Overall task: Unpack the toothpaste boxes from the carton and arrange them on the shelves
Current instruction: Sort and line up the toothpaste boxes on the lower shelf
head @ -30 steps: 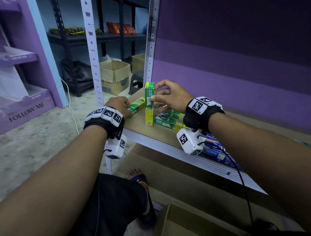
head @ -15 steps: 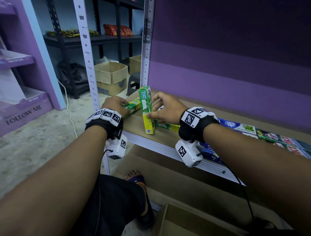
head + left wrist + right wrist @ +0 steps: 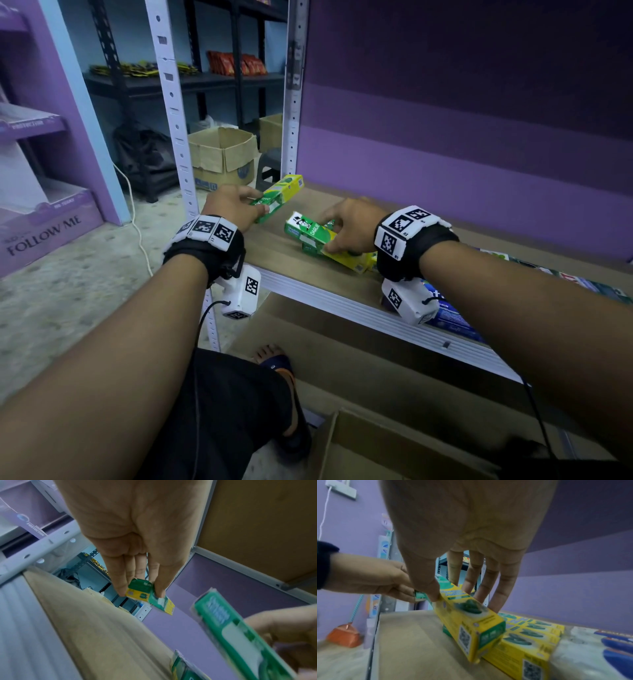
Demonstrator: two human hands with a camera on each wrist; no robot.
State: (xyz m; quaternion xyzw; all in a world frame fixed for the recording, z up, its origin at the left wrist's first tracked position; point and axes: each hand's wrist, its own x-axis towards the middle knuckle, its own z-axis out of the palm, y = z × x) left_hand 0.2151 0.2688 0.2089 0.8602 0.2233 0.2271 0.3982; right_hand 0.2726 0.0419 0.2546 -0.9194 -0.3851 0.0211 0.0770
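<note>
Toothpaste boxes (image 3: 279, 198) in both hands (image 3: 352, 226)

Two hands are showing, the left hand (image 3: 233, 205) and right hand (image 3: 352, 226), each holding one green toothpaste box (image 3: 279, 197). Three more are lying flat on the shelf (image 3: 534, 632). Two open cartons (image 3: 222, 154) are sitting on the floor behind.

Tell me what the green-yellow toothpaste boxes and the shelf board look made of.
Toothpaste boxes: printed paperboard with a slight sheen, judging by crisp folded edges and end flaps. Shelf board: matte tan, probably fibreboard or laminate; no grain shows. Its front rail looks like white-painted ribbed metal.
</note>
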